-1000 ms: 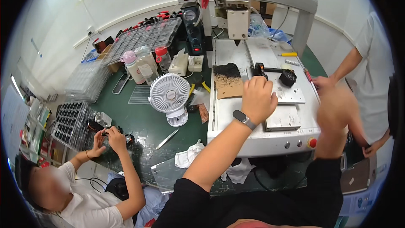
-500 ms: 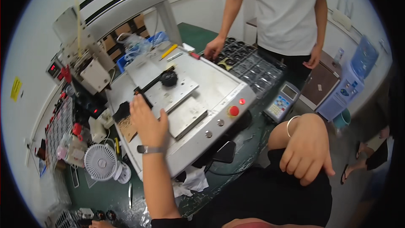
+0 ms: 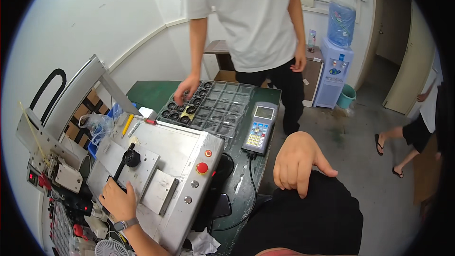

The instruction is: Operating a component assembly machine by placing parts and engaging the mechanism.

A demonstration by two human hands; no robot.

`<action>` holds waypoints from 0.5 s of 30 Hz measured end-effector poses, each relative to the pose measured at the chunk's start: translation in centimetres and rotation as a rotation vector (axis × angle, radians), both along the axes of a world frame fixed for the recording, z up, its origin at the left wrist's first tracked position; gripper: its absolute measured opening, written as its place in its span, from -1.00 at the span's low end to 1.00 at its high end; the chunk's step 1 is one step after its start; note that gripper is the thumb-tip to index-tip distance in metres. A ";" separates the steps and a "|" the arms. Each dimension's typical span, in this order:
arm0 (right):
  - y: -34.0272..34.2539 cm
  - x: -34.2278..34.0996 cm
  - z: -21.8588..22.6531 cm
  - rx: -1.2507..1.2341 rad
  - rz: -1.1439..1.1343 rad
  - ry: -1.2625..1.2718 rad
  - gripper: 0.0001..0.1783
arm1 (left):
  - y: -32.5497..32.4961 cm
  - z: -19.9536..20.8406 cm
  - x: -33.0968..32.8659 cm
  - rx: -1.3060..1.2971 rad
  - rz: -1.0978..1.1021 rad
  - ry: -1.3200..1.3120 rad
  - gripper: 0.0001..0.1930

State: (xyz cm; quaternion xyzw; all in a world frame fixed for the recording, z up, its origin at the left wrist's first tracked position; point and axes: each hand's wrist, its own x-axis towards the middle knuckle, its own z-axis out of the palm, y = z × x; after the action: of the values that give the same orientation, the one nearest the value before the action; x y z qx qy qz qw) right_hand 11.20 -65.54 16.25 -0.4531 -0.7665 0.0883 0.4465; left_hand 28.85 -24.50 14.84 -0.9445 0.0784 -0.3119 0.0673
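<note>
Left hand at my eight o'clock, thumb spread, by the black bar; gripping, I can't tell! Round black part sits one o'clock from there; right hand, four o'clock, loosely curled.

The black bar looks like matt plastic, and its round head seems rougher. Beneath, the drilled plate is dull, smudged bare metal, as is the thick block. The machine bed has a pale, scuffed, painted-looking finish; its mushroom button is smooth red plastic. Over there the compartment tray is thin, clear, glossy plastic, and the keypad unit smooth plastic. The green tabletop is streaked with glossy scuffs. That black sleeve is soft matt cloth.
</note>
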 end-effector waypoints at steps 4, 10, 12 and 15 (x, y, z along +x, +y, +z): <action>1.2 1.1 0.5 -0.002 0.014 -0.030 -0.16 | -0.8 0.9 0.6 -0.006 0.049 0.028 -0.60; 2.6 2.6 0.8 -0.020 0.082 0.001 -0.20 | 1.0 -1.3 -0.1 -0.121 0.019 -0.095 -0.58; 3.7 3.0 1.1 0.033 0.144 0.034 -0.25 | 2.0 -2.4 -0.1 -0.215 -0.145 -0.198 -0.49; 7.3 3.7 3.8 0.209 0.085 0.131 -0.35 | 1.6 -2.8 0.5 -0.285 -0.195 -0.156 -0.47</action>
State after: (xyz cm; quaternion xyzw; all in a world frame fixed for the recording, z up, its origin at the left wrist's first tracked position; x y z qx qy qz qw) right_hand 14.88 -58.22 20.05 -0.3647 -0.7592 0.0562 0.5362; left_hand 29.34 -22.90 12.00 -0.9054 0.1194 -0.3969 -0.0919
